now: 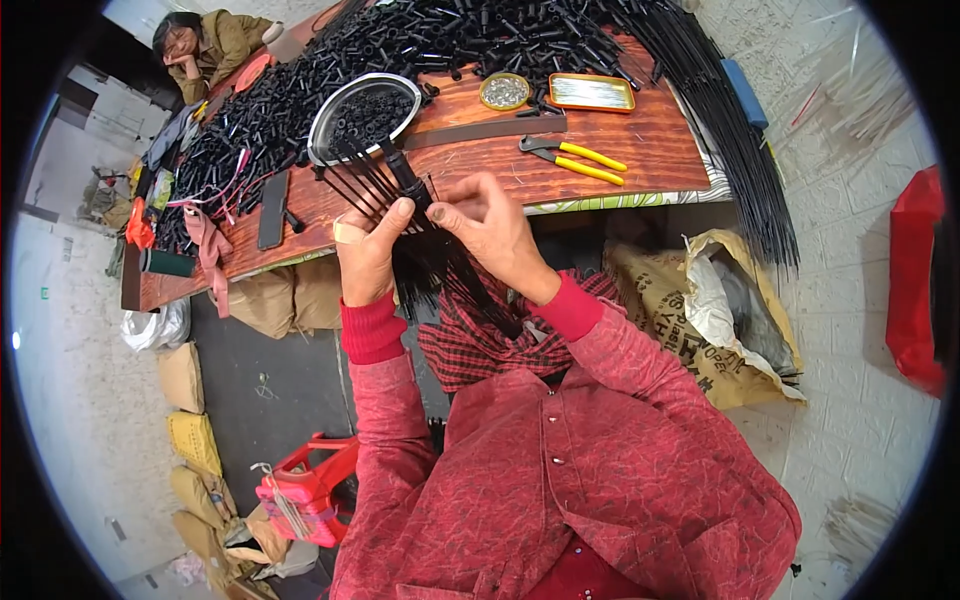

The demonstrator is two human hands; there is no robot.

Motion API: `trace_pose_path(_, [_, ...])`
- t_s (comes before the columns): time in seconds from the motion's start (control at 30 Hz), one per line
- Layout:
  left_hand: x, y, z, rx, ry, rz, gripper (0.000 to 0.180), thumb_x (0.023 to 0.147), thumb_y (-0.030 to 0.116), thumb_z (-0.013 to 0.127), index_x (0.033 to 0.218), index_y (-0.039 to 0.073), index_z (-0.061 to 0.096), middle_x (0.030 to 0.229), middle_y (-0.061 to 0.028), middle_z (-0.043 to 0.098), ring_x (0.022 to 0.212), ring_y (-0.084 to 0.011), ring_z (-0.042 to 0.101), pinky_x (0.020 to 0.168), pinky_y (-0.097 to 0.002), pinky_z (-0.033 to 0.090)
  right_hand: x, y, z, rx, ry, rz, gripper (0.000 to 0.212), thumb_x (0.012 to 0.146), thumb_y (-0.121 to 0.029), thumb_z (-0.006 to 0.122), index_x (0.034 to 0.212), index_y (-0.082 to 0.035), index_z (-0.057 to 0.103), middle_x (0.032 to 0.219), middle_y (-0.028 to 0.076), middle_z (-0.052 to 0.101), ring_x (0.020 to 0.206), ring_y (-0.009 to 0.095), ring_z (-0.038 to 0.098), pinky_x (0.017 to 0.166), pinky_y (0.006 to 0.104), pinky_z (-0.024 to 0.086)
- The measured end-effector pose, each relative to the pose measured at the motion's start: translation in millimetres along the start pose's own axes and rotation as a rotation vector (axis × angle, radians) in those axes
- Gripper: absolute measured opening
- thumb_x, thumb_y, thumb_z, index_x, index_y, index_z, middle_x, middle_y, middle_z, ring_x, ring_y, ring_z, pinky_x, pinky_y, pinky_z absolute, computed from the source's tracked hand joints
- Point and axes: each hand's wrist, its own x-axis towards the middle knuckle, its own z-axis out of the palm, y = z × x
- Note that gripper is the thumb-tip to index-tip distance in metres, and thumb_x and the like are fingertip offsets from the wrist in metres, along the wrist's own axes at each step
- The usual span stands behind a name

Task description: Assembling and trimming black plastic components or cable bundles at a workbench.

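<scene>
Both hands are together in front of the table edge, working on a bundle of thin black rods that look like umbrella ribs. Several rods spread up and left from a black tubular plastic fitting; the others hang down toward my lap. My left hand, a pale tape wrapped on it, is closed round the bundle with its thumb on the near side. Thumb and bent fingers of my right hand pinch at the fitting's right side, beside a short upright black pin. What exactly lies between those fingertips is too small to tell.
Behind my hands stands a metal-rimmed bowl of small black parts. Yellow-handled pliers, a round dish, a yellow tray of thin pins and a phone lie on the table. Heaped black tubes fill its back. A person leans there.
</scene>
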Motion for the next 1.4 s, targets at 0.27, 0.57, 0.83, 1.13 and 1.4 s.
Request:
trace_pose_path(0.27, [-1.6,3.1,9.3,-0.01,0.006,-0.017,0.024,0.084,0.008,0.072,0.106,-0.002,0.068,0.098,-0.0061,0.069,0.086,-0.0113,0.062,0.081,-0.0253,0.049,1.8,-14.3,6.6,-0.094,0.17,-0.195,0.017,0.081,-0.01,0.073,0.09,0.001,0.063,0.082,0.004,0.064,0.072,0.01,0.061,0.064,0.024,0.05])
trace_pose_path(0.57, [-5.0,8.4,14.9,-0.028,0.018,-0.034,0.023,0.083,0.006,0.072,0.103,-0.003,0.069,0.098,-0.007,0.069,0.085,-0.0119,0.063,0.08,-0.0256,0.049,8.3,-22.5,-0.3,-0.015,0.053,-0.06,0.012,0.079,-0.007,0.071,0.084,-0.001,0.062,0.073,-0.002,0.058,0.064,0.002,0.051,0.059,0.0189,0.044])
trace_pose_path(0.83, [-3.5,5.4,21.5,-0.044,0.068,-0.029,0.021,0.082,0.005,0.071,0.102,-0.002,0.07,0.098,-0.0061,0.069,0.084,-0.0108,0.062,0.079,-0.0247,0.048,3.4,-14.4,10.4,-0.059,0.231,-0.179,0.011,0.078,-0.006,0.071,0.081,-0.001,0.061,0.067,-0.006,0.054,0.061,0.0,0.043,0.052,0.0181,0.036])
trace_pose_path(1.13, [-8.6,9.5,20.8,-0.059,0.095,-0.089,0.021,0.082,0.004,0.07,0.102,-0.002,0.069,0.094,-0.0047,0.069,0.082,-0.01,0.061,0.076,-0.0239,0.047,-4.0,-13.9,7.1,-0.065,0.211,-0.228,0.011,0.079,-0.005,0.073,0.085,0.0,0.066,0.069,-0.006,0.055,0.061,0.0,0.043,0.052,0.0188,0.036])
trace_pose_path(1.4, [-3.8,5.4,15.7,-0.119,0.079,-0.051,0.02,0.082,0.002,0.07,0.102,-0.001,0.069,0.095,-0.0039,0.069,0.082,-0.0102,0.061,0.076,-0.0243,0.047,-0.4,-19.2,7.0,-0.112,0.217,-0.296,0.012,0.077,-0.005,0.075,0.086,-0.002,0.068,0.071,0.002,0.06,0.059,0.005,0.05,0.054,0.0221,0.041])
